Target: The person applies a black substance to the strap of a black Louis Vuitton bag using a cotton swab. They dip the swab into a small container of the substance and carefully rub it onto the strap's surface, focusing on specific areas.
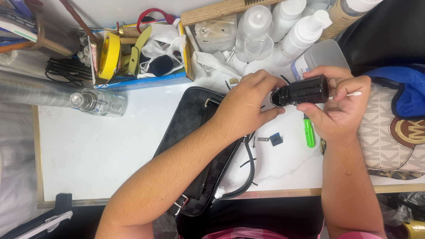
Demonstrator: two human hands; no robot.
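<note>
A small black bottle (302, 90), glossy with a ribbed body, lies on its side in the air above the white bench (102, 146). The right hand (341, 106) wraps its fingers around the body and pinches a cotton swab (352, 94); the left hand (245, 106) closes its fingers on the cap end.

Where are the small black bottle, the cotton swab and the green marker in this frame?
small black bottle (305, 90), head view, on the ribbed middle of its body.
cotton swab (354, 94), head view, on the white tip past the right hand's fingers.
green marker (309, 132), head view, on the middle of its barrel.
</note>
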